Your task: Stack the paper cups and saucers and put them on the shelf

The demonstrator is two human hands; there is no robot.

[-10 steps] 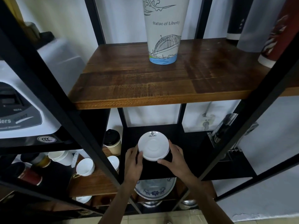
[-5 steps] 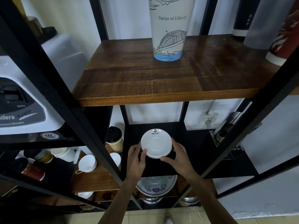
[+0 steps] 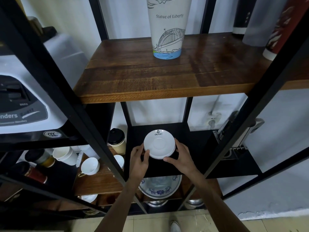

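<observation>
A stack of white saucers (image 3: 159, 144) with a small black logo on the top one sits over the black shelf (image 3: 197, 144). My left hand (image 3: 139, 162) grips its left rim and my right hand (image 3: 181, 158) grips its right and front rim. Whether the stack rests on the shelf or hangs just above it I cannot tell. A tall stack of white paper cups (image 3: 168, 27) printed with a bridge stands on the wooden shelf (image 3: 150, 81) above. More paper cups (image 3: 64, 155) lie on their side at lower left.
Black frame posts (image 3: 93, 131) cross in front left and right. White teacups (image 3: 90, 165) and a lidded coffee cup (image 3: 117, 141) stand on the lower left wooden shelf. A blue-patterned plate (image 3: 160, 186) lies below. A white appliance (image 3: 25, 101) fills the left.
The saucer stack and both hands have shifted slightly back over the black shelf. My grip on it is unchanged.
</observation>
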